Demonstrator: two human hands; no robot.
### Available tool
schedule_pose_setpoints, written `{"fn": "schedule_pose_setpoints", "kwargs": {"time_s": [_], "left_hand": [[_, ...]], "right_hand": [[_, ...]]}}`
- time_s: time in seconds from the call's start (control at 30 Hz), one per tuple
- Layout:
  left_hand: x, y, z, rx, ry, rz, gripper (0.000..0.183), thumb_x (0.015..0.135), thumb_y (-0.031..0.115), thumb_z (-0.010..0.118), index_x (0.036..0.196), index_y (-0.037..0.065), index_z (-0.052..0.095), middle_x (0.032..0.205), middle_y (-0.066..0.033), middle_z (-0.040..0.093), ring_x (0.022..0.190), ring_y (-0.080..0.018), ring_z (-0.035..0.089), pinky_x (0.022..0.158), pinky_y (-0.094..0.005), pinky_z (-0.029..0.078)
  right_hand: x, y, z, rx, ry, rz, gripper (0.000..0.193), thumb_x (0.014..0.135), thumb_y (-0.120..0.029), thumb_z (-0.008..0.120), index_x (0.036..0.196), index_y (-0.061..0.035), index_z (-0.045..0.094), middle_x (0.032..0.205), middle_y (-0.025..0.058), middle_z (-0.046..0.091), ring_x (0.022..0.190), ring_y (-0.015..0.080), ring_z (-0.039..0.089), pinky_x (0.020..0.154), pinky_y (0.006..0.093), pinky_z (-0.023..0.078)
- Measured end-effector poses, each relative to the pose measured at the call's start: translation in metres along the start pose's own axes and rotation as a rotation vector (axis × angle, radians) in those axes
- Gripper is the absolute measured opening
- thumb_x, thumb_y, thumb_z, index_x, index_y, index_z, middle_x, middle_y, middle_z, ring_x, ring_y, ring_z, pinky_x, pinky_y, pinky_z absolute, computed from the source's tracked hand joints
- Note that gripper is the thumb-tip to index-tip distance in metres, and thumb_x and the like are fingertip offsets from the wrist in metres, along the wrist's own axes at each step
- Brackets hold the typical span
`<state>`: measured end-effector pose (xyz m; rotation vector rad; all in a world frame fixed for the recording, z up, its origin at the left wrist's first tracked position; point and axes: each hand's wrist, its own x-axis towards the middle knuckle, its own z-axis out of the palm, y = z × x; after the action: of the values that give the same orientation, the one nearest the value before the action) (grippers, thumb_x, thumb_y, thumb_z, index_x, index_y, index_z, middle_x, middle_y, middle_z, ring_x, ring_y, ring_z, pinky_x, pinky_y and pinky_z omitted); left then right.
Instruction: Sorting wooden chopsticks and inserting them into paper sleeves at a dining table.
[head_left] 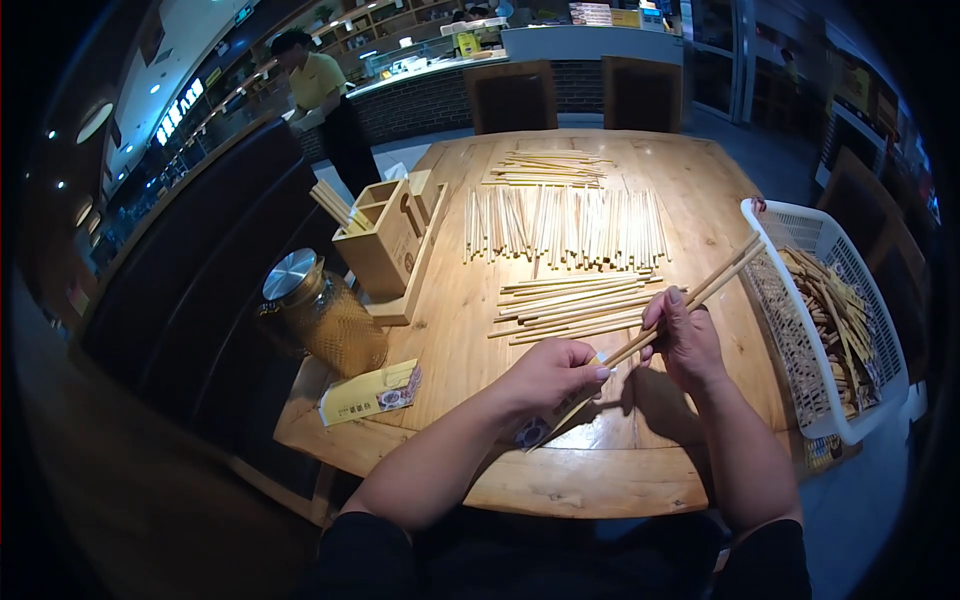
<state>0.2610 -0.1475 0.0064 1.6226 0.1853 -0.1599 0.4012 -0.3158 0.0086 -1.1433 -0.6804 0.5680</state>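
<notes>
Head view: we locate the pair of slim, light-brown wooden chopsticks (729,275) right of the frame's centre, above the bare tabletop (640,472) of pale wood. Our right hand (688,345) has its thumb and fingers closed around the 2 sticks; our left hand (560,380) pinches the upper end of a flat yellow printed paper sleeve (562,416) between thumb and fingers. We cannot tell whether the lower tips are inside the sleeve.

Caution: we judge 3 faults possible.
1. Torn or creased paper, if the tips meet the sleeve's edge off-line.
2. A slipped stick, if our right-hand grip loosens; the 2 upper ends already stand slightly apart.
3. A knock against the white perforated plastic basket (850,432) at the right of the frame, if the upper ends swing right; their contact with its rim cannot be confirmed.

Orientation: the chopsticks' long axis runs diagonally, from near the frame's centre, at our left fingertips, to the upper right, toward the basket. The sleeve's axis slants similarly, its far end pointing to the lower left.
</notes>
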Motion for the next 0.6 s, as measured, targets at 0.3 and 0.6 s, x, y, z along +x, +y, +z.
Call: {"fn": "schedule_pose_setpoints", "kwargs": {"time_s": [0.3, 0.6], "left_hand": [[-0.007, 0.005, 0.018, -0.234, -0.040, -0.073, 0.019, 0.094, 0.014, 0.062, 0.086, -0.003, 0.064, 0.074, -0.0084, 0.066, 0.066, -0.0147, 0.064, 0.061, -0.0284, 0.054], [-0.012, 0.011, 0.026, -0.198, -0.110, -0.169, 0.015, 0.093, 0.010, 0.062, 0.087, -0.004, 0.062, 0.075, -0.0090, 0.065, 0.069, -0.0150, 0.063, 0.067, -0.0281, 0.053]], "right_hand": [[-0.002, 0.013, 0.009, -0.170, -0.245, 0.180, 0.046, 0.100, -0.048, 0.047, 0.085, -0.0059, 0.060, 0.072, 0.0032, 0.058, 0.061, 0.0108, 0.056, 0.054, 0.0247, 0.048], [0.021, -0.031, -0.047, 0.146, 0.421, -0.179, 0.038, 0.100, -0.045, 0.046, 0.097, -0.0089, 0.057, 0.072, -0.0028, 0.053, 0.053, 0.0037, 0.041, 0.047, 0.0184, 0.033]]}}
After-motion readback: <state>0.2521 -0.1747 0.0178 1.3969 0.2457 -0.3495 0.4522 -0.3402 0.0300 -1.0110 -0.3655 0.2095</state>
